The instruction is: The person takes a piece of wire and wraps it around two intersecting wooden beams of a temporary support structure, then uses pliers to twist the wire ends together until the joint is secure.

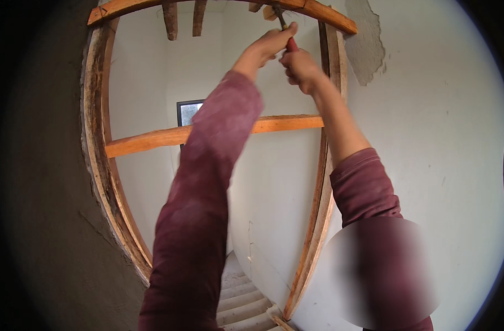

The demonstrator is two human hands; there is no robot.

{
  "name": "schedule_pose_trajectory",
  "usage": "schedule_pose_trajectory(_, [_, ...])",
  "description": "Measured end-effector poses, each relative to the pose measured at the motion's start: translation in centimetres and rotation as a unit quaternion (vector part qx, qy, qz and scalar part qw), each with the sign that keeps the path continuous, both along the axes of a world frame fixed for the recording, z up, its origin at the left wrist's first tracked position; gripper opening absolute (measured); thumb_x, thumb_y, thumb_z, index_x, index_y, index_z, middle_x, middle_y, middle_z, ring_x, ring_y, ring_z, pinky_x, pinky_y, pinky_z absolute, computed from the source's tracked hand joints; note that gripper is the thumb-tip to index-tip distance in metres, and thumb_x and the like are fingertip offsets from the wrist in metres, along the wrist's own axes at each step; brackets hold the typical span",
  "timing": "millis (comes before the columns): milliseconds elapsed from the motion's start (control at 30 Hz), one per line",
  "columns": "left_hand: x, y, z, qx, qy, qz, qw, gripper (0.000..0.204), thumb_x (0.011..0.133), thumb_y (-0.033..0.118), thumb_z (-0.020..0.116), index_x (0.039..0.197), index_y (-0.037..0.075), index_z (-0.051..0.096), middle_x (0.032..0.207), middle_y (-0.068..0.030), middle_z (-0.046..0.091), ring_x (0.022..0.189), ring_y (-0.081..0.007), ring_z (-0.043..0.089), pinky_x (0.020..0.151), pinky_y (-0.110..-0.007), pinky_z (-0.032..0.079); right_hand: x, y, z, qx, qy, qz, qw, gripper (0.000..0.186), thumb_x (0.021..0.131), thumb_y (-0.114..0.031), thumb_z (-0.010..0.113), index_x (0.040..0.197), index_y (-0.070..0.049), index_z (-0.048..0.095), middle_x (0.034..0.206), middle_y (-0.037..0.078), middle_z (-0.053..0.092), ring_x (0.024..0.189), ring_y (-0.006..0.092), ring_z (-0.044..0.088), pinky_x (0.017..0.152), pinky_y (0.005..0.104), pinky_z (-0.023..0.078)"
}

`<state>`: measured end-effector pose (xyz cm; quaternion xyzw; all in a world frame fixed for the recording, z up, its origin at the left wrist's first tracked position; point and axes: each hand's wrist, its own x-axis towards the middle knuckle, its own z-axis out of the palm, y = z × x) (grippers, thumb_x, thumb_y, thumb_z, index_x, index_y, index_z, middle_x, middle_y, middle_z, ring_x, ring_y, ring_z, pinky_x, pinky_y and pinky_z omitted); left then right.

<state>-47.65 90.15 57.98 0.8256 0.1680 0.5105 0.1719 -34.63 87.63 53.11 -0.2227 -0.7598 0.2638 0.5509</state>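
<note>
Both my hands are raised high at the top, close together around a red-handled tool (292, 45) with a dark metal end and a yellowish band. My right hand (303, 67) is wrapped round the lower part of the red handle. My left hand (267, 47) closes on the same tool higher up, its thumb along the shaft. The tool's metal end reaches up to the top wooden beam (230, 1) of a frame, beside a short wood block (270, 13). Blur and the picture's edge hide the exact shape of that end.
Wooden posts stand left (96, 99) and right (333, 83), joined by a crossbar (287, 124) below my hands. Steps (243, 303) lie beneath the opening. A small window (187, 112) is beyond. Plaster is patched on the right wall (422, 121).
</note>
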Motion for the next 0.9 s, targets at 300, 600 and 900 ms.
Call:
schedule_pose_trajectory(300, [-10.5,2.4,-16.0,0.056,0.332,0.445,0.83,0.089,0.085,0.073,0.013,0.091,0.002,0.066,0.091,-0.0171,0.066,0.092,-0.0315,0.062,0.083,-0.044,0.047,-2.9,-3.0,-0.9,-0.004,-0.042,-0.21,0.977,0.026,0.097,-0.021,0.04,0.103,0.003,0.051,0.093,0.012,0.062,0.062,0.0096,0.05,0.049,0.0208,0.035])
schedule_pose_trajectory(600, [-10.4,2.0,-17.0,0.068,0.265,0.46,0.845,0.082,0.085,0.072,0.025,0.076,0.002,0.067,0.074,-0.0136,0.066,0.079,-0.0287,0.065,0.071,-0.041,0.051,-4.1,-5.6,-4.2,-0.085,0.168,0.085,0.978,0.039,0.096,-0.017,0.041,0.124,0.01,0.037,0.104,0.019,0.058,0.099,0.0355,0.06,0.078,0.0478,0.057])
schedule_pose_trajectory(900, [-10.2,1.7,-16.9,0.074,0.258,0.461,0.846,0.077,0.086,0.069,0.03,0.069,0.002,0.064,0.066,-0.0118,0.063,0.072,-0.0266,0.065,0.064,-0.039,0.051,9.5,-6.3,-1.9,0.238,-0.135,-0.703,0.656,0.039,0.088,-0.04,0.048,0.107,-0.009,0.061,0.096,0.021,0.064,0.092,0.0378,0.061,0.079,0.0469,0.045])
